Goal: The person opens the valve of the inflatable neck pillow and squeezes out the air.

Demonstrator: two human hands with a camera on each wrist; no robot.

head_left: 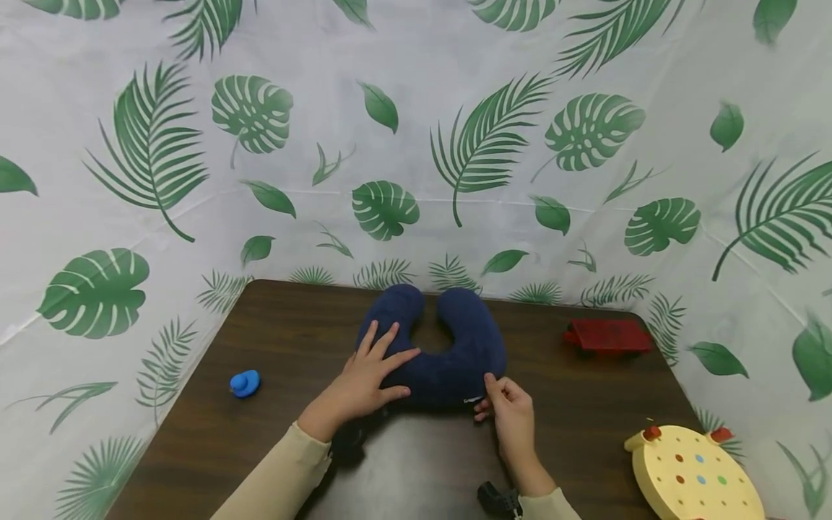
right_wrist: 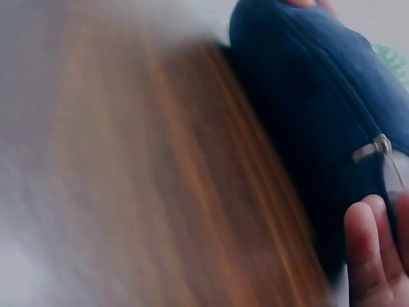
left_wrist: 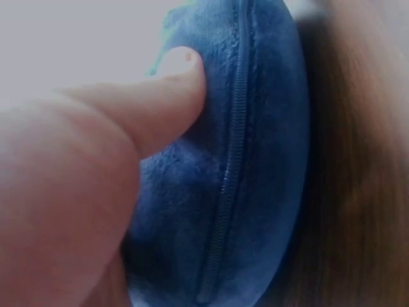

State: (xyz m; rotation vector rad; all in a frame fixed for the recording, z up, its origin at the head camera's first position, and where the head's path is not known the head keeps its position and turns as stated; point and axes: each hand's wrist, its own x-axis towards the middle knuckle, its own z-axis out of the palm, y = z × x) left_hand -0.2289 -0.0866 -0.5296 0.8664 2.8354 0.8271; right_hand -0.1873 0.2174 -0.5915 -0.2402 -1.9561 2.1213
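Observation:
A navy-blue U-shaped neck pillow (head_left: 448,375) lies on the table, its two ends towards the wall. My left hand (head_left: 367,379) rests on its left side with fingers spread, and the thumb lies beside a closed zipper (left_wrist: 235,128) along the near edge. At the pillow's lower right corner, my right hand (head_left: 513,415) pinches the edge between thumb and curled fingers. Close to those fingers (right_wrist: 363,236) hang a metal zipper pull (right_wrist: 374,150) and a pale tag (right_wrist: 397,171).
Left of the pillow sits a small blue toy (head_left: 244,383). A red box-like toy (head_left: 611,336) lies at the back right. In the front right corner is a round yellow toy board (head_left: 695,473) with coloured dots. A leaf-print cloth (head_left: 403,159) hangs behind the dark wooden table (head_left: 299,325).

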